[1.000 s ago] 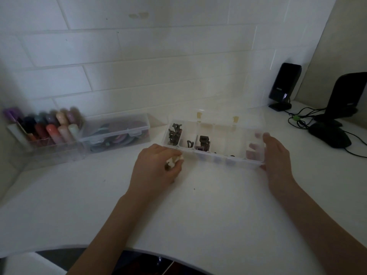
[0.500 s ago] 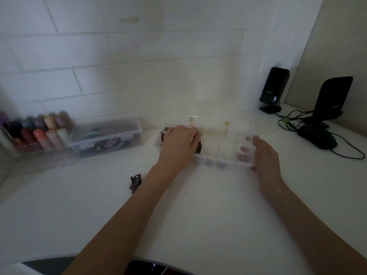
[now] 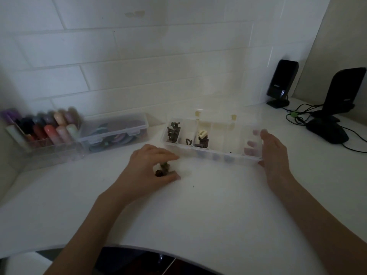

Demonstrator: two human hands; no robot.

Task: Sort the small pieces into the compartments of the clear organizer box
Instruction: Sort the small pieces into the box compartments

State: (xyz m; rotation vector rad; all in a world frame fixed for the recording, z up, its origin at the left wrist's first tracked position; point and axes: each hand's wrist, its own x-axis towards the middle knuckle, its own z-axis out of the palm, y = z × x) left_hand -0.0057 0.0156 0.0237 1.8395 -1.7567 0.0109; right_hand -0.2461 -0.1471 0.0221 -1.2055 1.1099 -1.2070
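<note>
The clear organizer box (image 3: 228, 156) stands open on the white table, its lid up at the back. Several dark clips (image 3: 172, 132) fill its leftmost compartment, and one small dark piece (image 3: 188, 141) lies in the second. In the third, a cream clip (image 3: 202, 133) rests on dark clips (image 3: 202, 143). My left hand (image 3: 151, 167) is on the table just in front of the box's left end, fingers closed on a small dark clip (image 3: 163, 168). At the right end of the box, my right hand (image 3: 275, 155) grips the wall, with its fingers inside the last compartment.
A closed clear case (image 3: 117, 132) with coloured items sits left of the organizer. Further left is a clear rack of coloured tubes (image 3: 39, 128). Two black speakers (image 3: 282, 84) and cables (image 3: 297, 116) stand at the back right. The table's curved front edge (image 3: 178, 248) is near me.
My left hand left the cream clip in the third compartment, drew back to the table and closed on the dark clip that lay there. My right hand stayed on the box.
</note>
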